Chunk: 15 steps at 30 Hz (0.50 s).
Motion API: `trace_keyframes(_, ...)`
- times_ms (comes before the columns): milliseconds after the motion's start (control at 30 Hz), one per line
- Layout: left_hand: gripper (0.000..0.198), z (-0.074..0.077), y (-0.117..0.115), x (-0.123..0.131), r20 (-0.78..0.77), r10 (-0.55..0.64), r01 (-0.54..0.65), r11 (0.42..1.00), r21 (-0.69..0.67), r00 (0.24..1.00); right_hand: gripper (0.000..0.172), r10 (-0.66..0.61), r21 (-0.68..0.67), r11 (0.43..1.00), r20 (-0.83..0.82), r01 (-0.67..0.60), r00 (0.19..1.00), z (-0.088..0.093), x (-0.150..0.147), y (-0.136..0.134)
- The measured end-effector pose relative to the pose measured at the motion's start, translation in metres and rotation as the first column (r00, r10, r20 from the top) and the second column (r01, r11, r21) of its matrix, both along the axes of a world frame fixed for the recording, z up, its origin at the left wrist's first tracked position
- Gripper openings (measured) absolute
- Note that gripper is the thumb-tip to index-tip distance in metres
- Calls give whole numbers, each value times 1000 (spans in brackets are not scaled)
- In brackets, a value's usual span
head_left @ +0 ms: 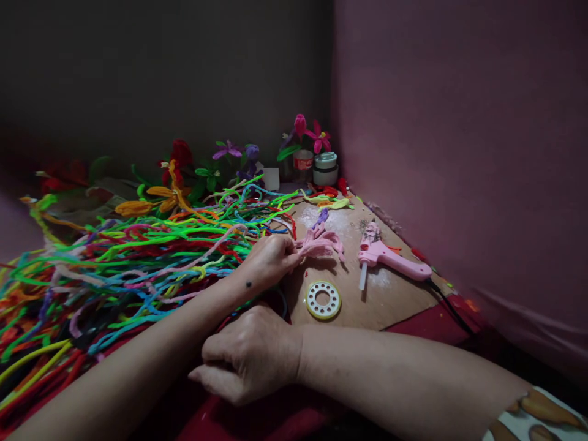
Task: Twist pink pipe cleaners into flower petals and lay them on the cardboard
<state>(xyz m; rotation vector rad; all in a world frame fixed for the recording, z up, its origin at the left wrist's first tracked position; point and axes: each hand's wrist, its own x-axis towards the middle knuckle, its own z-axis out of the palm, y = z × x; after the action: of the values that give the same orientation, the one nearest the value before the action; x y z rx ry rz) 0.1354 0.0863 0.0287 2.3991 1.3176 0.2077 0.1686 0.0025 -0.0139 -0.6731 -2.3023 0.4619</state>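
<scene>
My left hand (270,258) pinches a pink pipe-cleaner flower (319,244) by its near end, and the looped petals fan out to the right over the cardboard. A short purple fuzzy piece (321,217) lies just behind the petals. Nearer to me, my right hand (250,356) is curled closed below my left forearm, its fingers turned to the left. Whatever it may hold is hidden. A large heap of colourful pipe cleaners (151,257) spreads beside and behind my left arm.
A pink glue gun (397,260) with a black cord rests on the cardboard sheet (353,315). In front of it lies a tape roll (323,300). Fuzzy flowers (169,196), a red-labelled cup (303,162) and a lidded jar (326,168) stand at the back. A pinkish wall (459,135) rises on the right.
</scene>
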Motion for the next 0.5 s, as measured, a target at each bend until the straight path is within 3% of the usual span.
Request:
trace_keyframes(367,44,-11,9,17,23,25,-27,996,81,999,30,-9,30,1000,-1,9,1000,-1,-1,1)
trace_keyframes(500,42,-15,12,23,-39,-2,7,991,131,999,30,-1,58,998,-3,1,1000,-3,-1,1)
